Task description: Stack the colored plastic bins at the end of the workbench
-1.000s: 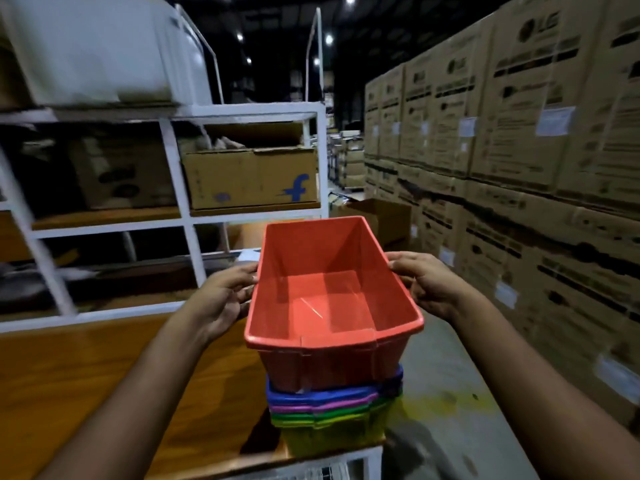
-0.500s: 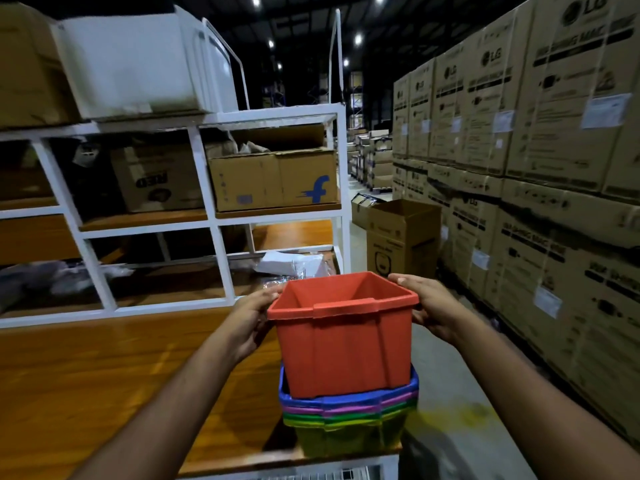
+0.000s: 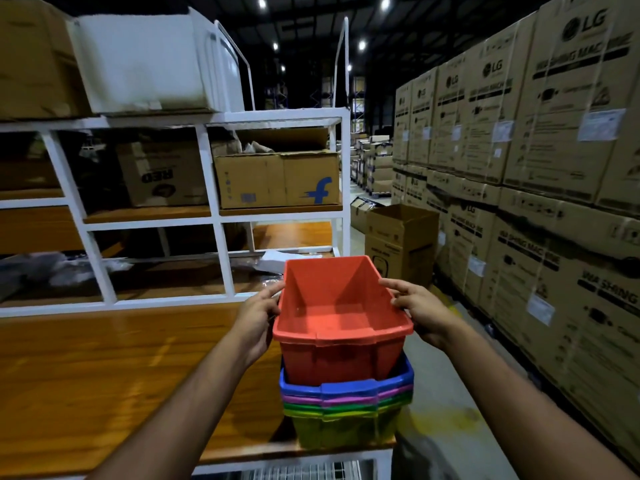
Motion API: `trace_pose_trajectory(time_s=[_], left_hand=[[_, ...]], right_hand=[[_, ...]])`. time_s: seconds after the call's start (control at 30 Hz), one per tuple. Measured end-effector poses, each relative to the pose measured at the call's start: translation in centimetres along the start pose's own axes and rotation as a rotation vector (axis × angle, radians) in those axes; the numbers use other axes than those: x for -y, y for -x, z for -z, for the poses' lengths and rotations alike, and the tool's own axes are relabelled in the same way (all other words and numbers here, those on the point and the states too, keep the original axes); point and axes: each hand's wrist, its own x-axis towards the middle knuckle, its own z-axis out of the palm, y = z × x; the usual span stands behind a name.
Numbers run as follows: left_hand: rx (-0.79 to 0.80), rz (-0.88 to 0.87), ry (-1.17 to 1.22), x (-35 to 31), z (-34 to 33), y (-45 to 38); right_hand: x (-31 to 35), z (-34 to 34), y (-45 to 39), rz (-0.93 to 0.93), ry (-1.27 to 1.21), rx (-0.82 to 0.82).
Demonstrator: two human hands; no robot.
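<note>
Both hands, left and right, gripped red bin rims, half-nested in stack. Next: press down level.

dim hall, ceiling spotlights glaring; edges bowed, perhaps slightly motion-blurred.

Head view, forward and down, close

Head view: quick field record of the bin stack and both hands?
top bin: red bin, partly nested in blue bin, standing high
stack below, top down: blue, pink bin, green bin, yellow-green bin
location: end of wooden workbench
left hand: on the red bin's left rim
right hand: on its right rim
red bin contents: empty
</note>
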Motion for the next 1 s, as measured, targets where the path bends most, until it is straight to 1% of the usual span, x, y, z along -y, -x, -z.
trace_pose_trajectory(time_s=[0.13,0.2,0.3,0.37,0.6,0.73,0.77,0.8,0.83,0.9,0.93,1.0], left_hand=[[-0.013,0.032,-0.077,1.8,0.2,0.9],[-0.038,0.054,-0.165,2.9,0.2,1.4],[-0.082,0.071,-0.305,3.8,-0.4,2.3],[-0.090,0.060,-0.351,4.2,-0.7,2.8],[-0.118,-0.057,-0.499,5.9,-0.1,3.9],[-0.179,-0.083,-0.577,6.5,-0.5,4.8],[-0.193,-0.088,-0.640,6.6,-0.7,5.2],[-0.198,-0.105,-0.755,6.9,-0.6,5.4],[-0.209,-0.125,-0.933,6.8,-0.5,5.8],[-0.235,-0.234,-1.277,7.4,0.0,6.6],[-0.245,-0.281,-1.332,7.5,0.1,6.9],[-0.246,-0.323,-1.363,7.4,0.4,7.6]], right_hand=[[-1.4,-0.3,1.5,-0.015,0.037,0.009],[-2.3,-0.5,2.2,-0.013,0.090,0.038],[-4.0,-0.9,2.4,0.014,0.137,0.036],[-4.7,-1.2,2.6,0.031,0.158,0.016],[-6.0,-1.4,3.5,0.095,0.460,-0.116],[-6.5,-1.2,4.0,0.152,0.581,-0.075],[-6.7,-1.4,4.3,0.154,0.625,-0.068],[-6.9,-1.5,4.4,0.161,0.706,-0.085],[-7.2,-1.6,4.5,0.165,0.829,-0.123],[-7.8,-2.4,5.1,0.186,1.076,-0.181],[-8.0,-2.8,5.3,0.225,1.154,-0.190],[-7.6,-3.7,6.0,0.312,1.239,-0.172]])
